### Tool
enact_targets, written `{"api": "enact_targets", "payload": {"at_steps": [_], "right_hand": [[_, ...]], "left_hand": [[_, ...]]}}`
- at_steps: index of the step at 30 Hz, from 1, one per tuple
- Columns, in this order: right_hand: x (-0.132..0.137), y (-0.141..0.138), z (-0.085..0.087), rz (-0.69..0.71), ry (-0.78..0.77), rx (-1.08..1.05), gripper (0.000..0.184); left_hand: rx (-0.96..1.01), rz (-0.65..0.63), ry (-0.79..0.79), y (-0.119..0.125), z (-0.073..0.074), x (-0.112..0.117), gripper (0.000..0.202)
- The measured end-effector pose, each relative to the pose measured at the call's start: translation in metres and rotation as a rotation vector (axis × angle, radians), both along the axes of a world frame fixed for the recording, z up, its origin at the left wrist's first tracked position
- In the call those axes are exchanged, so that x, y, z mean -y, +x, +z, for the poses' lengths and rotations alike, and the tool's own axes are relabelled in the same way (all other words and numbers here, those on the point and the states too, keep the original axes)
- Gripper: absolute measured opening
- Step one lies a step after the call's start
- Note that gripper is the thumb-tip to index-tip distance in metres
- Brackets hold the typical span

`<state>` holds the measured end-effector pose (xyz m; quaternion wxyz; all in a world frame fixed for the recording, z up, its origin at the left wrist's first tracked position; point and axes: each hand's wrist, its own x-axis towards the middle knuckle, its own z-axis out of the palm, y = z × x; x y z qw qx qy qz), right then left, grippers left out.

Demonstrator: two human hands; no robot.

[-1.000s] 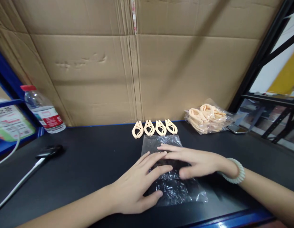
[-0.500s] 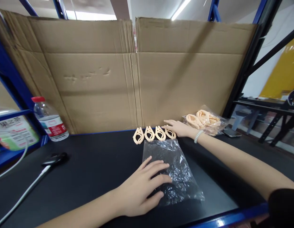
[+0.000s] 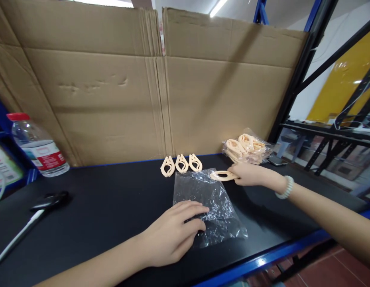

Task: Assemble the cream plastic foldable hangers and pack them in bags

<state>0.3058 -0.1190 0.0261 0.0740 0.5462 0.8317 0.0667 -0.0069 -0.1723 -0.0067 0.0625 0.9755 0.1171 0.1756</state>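
Observation:
My right hand [image 3: 250, 174] pinches one end of a cream folded travel hanger [image 3: 222, 175], which it holds nearly level over the top edge of a clear plastic bag [image 3: 213, 203]. The bag lies flat on the black table. On its left side rests my left hand [image 3: 177, 231], fingers stretched out and slightly bent, holding nothing. Behind the bag stand three more cream folded hangers in a row: a left one [image 3: 167, 166], a middle one [image 3: 182, 163] and a right one [image 3: 195, 162]. Beyond my right hand sits a filled clear bag of hangers [image 3: 247, 147].
A cardboard wall [image 3: 113, 107] closes off the back of the table [image 3: 107, 207]. At the left are a red-capped water bottle [image 3: 40, 145] and a black device [image 3: 50, 200] with a white cable. A phone [image 3: 276, 160] lies beside the filled bag.
My right hand has taken the rightmost hanger from the row and brought it right and towards me. My left hand's fingers have drawn closer together on the bag. The view has shifted right.

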Motion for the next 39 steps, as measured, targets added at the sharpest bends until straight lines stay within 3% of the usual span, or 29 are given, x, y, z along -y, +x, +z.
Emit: {"api": "enact_targets", "payload": {"at_steps": [2,4,10,13,15,18,23,33,39], "right_hand": [[0.021,0.009,0.002,0.067,-0.03,-0.163,0.022],[0.038,0.019,0.0,0.123,0.045,-0.349,0.025],[0.078,0.03,-0.01,0.145,0.487,-0.575,0.02],[0.102,0.016,-0.005,0.116,0.793,-0.614,0.01],[0.121,0.0,-0.001,0.123,0.889,-0.623,0.007],[0.15,-0.021,-0.001,0.298,0.819,-0.589,0.009],[0.176,-0.036,-0.016,0.552,0.642,-0.469,0.033],[0.173,-0.039,-0.043,0.564,0.623,-0.379,0.035],[0.168,-0.04,-0.045,0.592,0.635,-0.385,0.036]], "left_hand": [[0.026,-0.004,0.011,0.001,-0.001,0.0,0.031],[0.041,-0.009,0.024,0.001,-0.002,0.0,0.033],[0.02,-0.019,0.052,0.0,-0.007,-0.002,0.036],[0.004,-0.02,0.059,0.0,-0.008,-0.002,0.036],[-0.009,-0.019,0.073,0.0,-0.007,-0.002,0.036],[-0.022,-0.024,0.114,0.001,-0.007,-0.001,0.036],[-0.018,-0.038,0.193,0.002,-0.005,0.0,0.038],[0.03,-0.044,0.298,0.003,-0.004,0.003,0.038],[0.022,0.05,0.316,0.003,-0.005,0.003,0.03]]}}
